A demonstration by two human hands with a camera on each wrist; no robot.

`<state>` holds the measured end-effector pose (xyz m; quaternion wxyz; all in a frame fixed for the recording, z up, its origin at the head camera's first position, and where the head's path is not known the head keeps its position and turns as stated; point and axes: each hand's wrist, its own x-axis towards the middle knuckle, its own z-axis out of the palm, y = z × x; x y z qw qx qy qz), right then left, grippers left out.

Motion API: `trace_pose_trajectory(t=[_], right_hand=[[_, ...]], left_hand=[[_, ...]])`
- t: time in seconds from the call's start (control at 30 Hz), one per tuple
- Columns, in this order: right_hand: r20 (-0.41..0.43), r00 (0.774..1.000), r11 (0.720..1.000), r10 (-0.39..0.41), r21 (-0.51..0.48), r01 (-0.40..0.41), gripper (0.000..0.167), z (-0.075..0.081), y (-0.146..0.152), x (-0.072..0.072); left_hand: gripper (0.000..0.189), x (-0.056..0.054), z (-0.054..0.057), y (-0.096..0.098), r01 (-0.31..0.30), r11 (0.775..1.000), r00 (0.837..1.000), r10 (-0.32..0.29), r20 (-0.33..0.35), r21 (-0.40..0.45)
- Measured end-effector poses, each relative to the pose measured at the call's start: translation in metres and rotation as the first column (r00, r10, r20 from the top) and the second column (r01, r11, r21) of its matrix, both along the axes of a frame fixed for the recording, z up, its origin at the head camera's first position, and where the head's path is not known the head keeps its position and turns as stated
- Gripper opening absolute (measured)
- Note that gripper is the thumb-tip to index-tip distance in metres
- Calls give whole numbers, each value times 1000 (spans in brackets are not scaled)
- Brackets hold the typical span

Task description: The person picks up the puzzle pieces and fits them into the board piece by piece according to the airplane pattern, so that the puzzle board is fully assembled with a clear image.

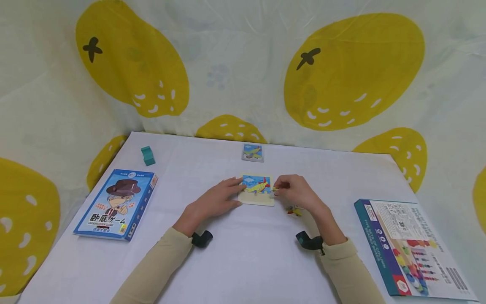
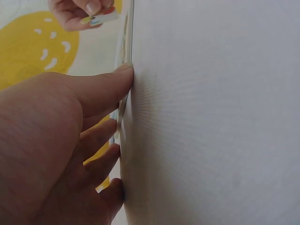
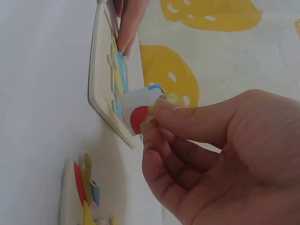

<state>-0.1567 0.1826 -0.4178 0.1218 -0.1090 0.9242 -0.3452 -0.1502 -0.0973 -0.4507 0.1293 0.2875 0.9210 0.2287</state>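
Observation:
A small wooden jigsaw board (image 1: 262, 201) lies mid-table, its upper part filled with a yellow and red airplane picture on blue. My left hand (image 1: 220, 196) rests at the board's left side, fingers extended over its edge and thumb at the lower left corner. Just off the board's right edge, my right hand (image 1: 298, 192) pinches a jigsaw piece (image 3: 139, 101) between thumb and fingers. That piece shows white, red and a bit of blue. Loose jigsaw pieces (image 1: 294, 210) lie below the right hand, partly in its shadow.
Behind the board lies a picture card (image 1: 252, 152) with a similar airplane. A teal block (image 1: 148, 156) and a blue game box (image 1: 115, 204) sit on the left. At the right is a beaded-toy box (image 1: 414, 249). A patterned curtain (image 1: 235, 63) hangs behind the table.

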Motion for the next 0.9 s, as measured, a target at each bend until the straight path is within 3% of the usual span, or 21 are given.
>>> trace_pose_trajectory(t=[0.33, 0.6, 0.9], right_hand=[[-34, 999, 996, -41, -78, 38, 4, -18, -22, 0], [-49, 997, 985, -52, -166, 43, 10, -22, -36, 4], [-74, 995, 990, -63, -128, 53, 4, -23, -48, 7]], left_hand=[[59, 1, 3, 1, 2, 1000, 1000, -2, 8, 10], [59, 2, 2, 0, 3, 1000, 1000, -3, -10, 17], [57, 3, 4, 1, 7, 999, 1000, -7, -13, 46]])
